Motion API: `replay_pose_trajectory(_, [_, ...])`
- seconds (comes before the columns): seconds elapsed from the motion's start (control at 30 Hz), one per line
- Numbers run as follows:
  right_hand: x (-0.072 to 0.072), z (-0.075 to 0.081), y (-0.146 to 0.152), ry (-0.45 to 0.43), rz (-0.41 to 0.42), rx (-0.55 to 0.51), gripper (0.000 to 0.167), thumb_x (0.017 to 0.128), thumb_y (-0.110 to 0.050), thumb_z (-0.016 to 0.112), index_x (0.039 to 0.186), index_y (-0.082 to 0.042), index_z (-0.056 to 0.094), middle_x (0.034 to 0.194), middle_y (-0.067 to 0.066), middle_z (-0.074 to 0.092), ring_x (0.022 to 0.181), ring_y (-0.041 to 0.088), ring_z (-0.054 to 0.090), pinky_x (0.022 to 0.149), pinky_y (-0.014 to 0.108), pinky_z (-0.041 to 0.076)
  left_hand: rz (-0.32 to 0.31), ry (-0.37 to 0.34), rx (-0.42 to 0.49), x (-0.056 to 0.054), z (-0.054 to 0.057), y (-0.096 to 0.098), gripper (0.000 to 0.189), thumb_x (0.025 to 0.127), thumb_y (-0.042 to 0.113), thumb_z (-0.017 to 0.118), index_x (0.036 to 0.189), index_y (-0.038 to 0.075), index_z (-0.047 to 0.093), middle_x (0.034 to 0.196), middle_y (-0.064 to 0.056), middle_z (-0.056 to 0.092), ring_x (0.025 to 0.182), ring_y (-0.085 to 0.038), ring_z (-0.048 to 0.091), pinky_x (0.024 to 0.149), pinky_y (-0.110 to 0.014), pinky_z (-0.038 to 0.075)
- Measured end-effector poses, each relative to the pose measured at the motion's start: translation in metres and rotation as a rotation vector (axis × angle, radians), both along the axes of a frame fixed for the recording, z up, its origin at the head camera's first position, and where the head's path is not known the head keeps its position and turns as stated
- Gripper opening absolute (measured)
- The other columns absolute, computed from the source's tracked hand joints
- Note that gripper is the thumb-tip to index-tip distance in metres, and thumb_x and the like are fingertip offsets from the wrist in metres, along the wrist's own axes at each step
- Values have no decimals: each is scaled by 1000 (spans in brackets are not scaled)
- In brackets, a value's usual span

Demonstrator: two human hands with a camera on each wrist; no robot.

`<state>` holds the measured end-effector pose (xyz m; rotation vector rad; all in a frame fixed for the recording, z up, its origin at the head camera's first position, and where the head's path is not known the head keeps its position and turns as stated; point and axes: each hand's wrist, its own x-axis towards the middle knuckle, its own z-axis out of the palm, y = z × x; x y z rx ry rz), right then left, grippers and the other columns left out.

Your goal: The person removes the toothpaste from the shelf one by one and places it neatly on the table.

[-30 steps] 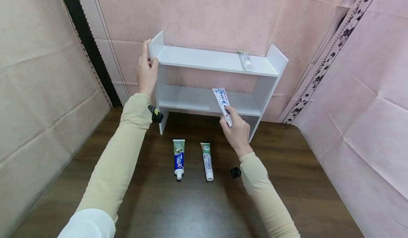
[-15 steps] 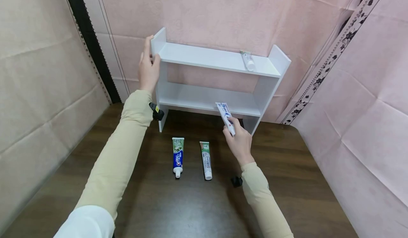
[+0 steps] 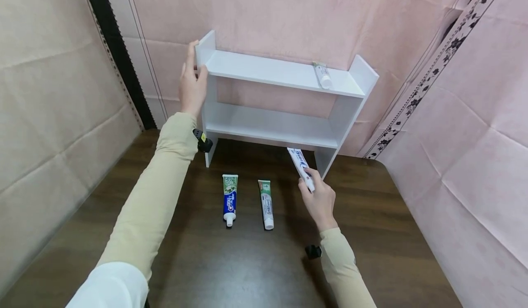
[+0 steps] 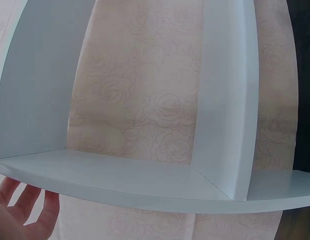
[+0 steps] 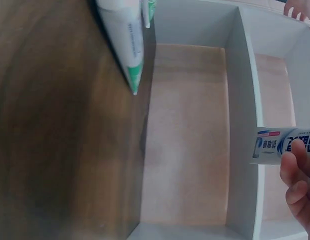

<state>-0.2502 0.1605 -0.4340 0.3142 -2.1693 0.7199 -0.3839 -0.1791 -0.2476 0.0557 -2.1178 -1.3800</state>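
Two toothpaste tubes lie mid-worktop. To their right, the right hand pinches a third tube before the lone shelf; the left hand, fingers spread, touches its left edge. A fourth tube lies on top, towards the right edge.

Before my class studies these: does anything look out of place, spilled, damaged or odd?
Nothing stands out. The blue-green tube and white-green tube lie side by side on the table, a pale tube lies on the top shelf, and the right hand holds a white-blue tube; no spill or damage shows.
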Motion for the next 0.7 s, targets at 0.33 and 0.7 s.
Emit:
replay_pose_trajectory(0.33, [3, -15, 7, -198, -31, 83, 23, 82, -20, 68, 104, -14, 67, 54, 10, 59, 42, 17, 40, 44, 30, 29, -2, 10, 7, -1, -1, -1, 55, 100, 27, 37, 140, 62, 24, 121, 0, 48, 88, -9, 45, 69, -26, 38])
replay_pose_trajectory(0.7, [2, -32, 12, -505, -99, 125, 24, 82, -24, 64, 103, -14, 67, 57, 7, 55, 46, 19, 42, 43, 30, 28, 1, 17, -5, -1, -1, -1, 54, 100, 27, 37, 141, 60, 25, 121, -1, 48, 88, -10, 45, 70, -26, 38])
